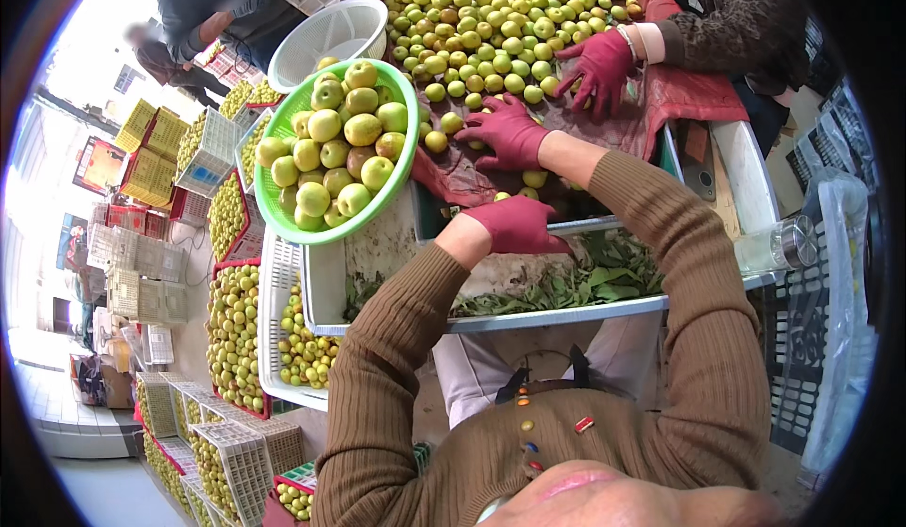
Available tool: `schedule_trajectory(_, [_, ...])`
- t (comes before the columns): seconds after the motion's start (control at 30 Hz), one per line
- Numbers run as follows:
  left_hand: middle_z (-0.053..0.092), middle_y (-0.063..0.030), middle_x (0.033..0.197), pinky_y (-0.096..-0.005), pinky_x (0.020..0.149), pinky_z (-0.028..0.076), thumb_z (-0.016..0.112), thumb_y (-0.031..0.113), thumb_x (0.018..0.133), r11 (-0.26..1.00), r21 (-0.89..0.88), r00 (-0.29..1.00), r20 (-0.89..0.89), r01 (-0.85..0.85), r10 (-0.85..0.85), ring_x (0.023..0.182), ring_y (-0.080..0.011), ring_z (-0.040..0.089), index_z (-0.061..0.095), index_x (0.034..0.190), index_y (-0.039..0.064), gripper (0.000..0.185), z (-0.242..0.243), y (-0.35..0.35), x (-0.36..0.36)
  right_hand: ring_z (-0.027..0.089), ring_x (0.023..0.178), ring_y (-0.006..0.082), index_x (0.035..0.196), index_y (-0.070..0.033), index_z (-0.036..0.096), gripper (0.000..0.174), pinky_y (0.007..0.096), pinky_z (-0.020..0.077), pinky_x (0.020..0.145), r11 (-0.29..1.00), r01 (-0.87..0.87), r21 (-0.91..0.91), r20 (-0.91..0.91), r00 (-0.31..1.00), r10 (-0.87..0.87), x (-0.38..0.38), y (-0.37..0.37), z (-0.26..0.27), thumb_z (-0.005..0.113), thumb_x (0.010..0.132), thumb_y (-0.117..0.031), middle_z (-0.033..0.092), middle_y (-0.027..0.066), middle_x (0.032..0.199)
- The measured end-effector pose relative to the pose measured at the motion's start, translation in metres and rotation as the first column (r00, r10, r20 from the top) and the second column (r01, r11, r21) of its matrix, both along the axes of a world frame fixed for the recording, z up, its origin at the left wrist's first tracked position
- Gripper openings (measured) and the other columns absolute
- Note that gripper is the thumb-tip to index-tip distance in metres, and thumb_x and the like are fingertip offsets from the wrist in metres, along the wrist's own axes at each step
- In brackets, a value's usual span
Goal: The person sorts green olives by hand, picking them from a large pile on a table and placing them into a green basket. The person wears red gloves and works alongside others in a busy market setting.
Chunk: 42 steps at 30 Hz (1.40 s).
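Note:
My right hand (506, 134), in a dark red glove, reaches over the near edge of a pile of small yellow-green, jujube-like fruits (488, 31). Its fingers are spread, with a few fruits beside and under them. Nearer to me, my left hand (515, 226), gloved alike, hovers by the tray's front edge, close to some loose fruits (531, 179). Its fingers point right and down; their undersides and anything within them are hidden. Dark red sheeting (453, 173) lines the sorting surface. Left of my hands, a light green basket (409, 152) holds larger fruits (333, 152).
Across from me, a co-worker's gloved hand (601, 70) touches the sheeting. Green leaves (609, 272) lie in the white trough (509, 319) before me. A white colander (333, 24) stands behind the basket. Fruit crates (233, 336) line the left; a lidded jar (771, 245) lies right.

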<state>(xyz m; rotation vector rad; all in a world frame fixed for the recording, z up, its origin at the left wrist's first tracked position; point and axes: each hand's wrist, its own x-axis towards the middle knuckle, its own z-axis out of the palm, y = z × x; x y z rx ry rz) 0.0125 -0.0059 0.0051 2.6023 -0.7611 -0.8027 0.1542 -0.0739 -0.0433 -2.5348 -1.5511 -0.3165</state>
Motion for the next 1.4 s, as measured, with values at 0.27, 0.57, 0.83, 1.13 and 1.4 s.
schedule_trajectory(0.27, [0.067, -0.023, 0.12, -0.0441, 0.097, 0.049, 0.061, 0.058, 0.089, 0.999, -0.019, 0.997, -0.071, -0.041, 0.039, 0.111, -0.0381, 0.064, 0.06, 0.135, 0.008, 0.067, -0.006, 0.012, -0.002, 0.071, 0.079, 0.0306, 0.102, -0.009, 0.076, 0.021, 0.0372, 0.0564, 0.077, 0.895, -0.086, 0.437, -0.441, 0.847, 0.296, 0.012, -0.025, 0.011, 0.07, 0.088, -0.022, 0.074, 0.0118, 0.086])
schedule_trajectory(0.57, [0.069, -0.0199, 0.115, -0.0435, 0.094, 0.049, 0.06, 0.049, 0.093, 0.999, -0.03, 0.998, -0.049, -0.035, 0.034, 0.108, -0.0379, 0.065, 0.066, 0.125, 0.008, 0.052, -0.004, 0.006, 0.0, 0.05, 0.129, 0.0417, 0.142, -0.019, 0.053, 0.068, 0.0459, 0.0421, 0.109, 0.95, 0.3, 0.085, -0.302, 0.916, -0.262, 0.051, -0.049, 0.003, 0.075, 0.083, -0.045, 0.038, 0.0125, 0.155])
schedule_trajectory(0.83, [0.069, -0.0208, 0.115, -0.0441, 0.094, 0.049, 0.061, 0.043, 0.094, 0.998, -0.009, 0.998, -0.016, -0.062, 0.062, 0.106, -0.0373, 0.065, 0.067, 0.125, 0.009, 0.046, -0.003, -0.001, -0.003, 0.067, 0.1, 0.0321, 0.113, -0.016, 0.073, 0.033, 0.04, 0.0545, 0.089, 0.978, 0.048, 0.202, -0.151, 0.988, -0.017, 0.017, 0.0, 0.015, 0.069, 0.086, -0.034, 0.072, 0.0097, 0.105])
schedule_trajectory(1.13, [0.067, -0.0221, 0.119, -0.0433, 0.095, 0.049, 0.061, 0.039, 0.095, 0.976, -0.208, 0.988, 0.15, 0.063, -0.032, 0.107, -0.037, 0.065, 0.063, 0.13, 0.007, 0.048, -0.025, 0.012, 0.0, 0.046, 0.129, 0.0347, 0.122, -0.021, 0.068, 0.051, 0.0608, 0.0368, 0.103, 0.993, -0.088, 0.073, 0.009, 0.996, 0.088, -0.011, 0.079, 0.0, 0.069, 0.079, -0.048, 0.049, 0.0067, 0.141])
schedule_trajectory(1.4, [0.071, -0.0213, 0.108, -0.0451, 0.089, 0.051, 0.062, 0.043, 0.094, 0.995, -0.099, 0.999, 0.044, -0.009, 0.014, 0.098, -0.0385, 0.067, 0.067, 0.123, 0.007, 0.047, -0.019, 0.008, 0.003, 0.052, 0.123, 0.0326, 0.119, -0.024, 0.07, 0.051, 0.0528, 0.0369, 0.104, 0.99, -0.115, -0.076, -0.074, 0.991, 0.109, -0.001, 0.001, 0.013, 0.071, 0.078, -0.055, 0.064, 0.0064, 0.122])
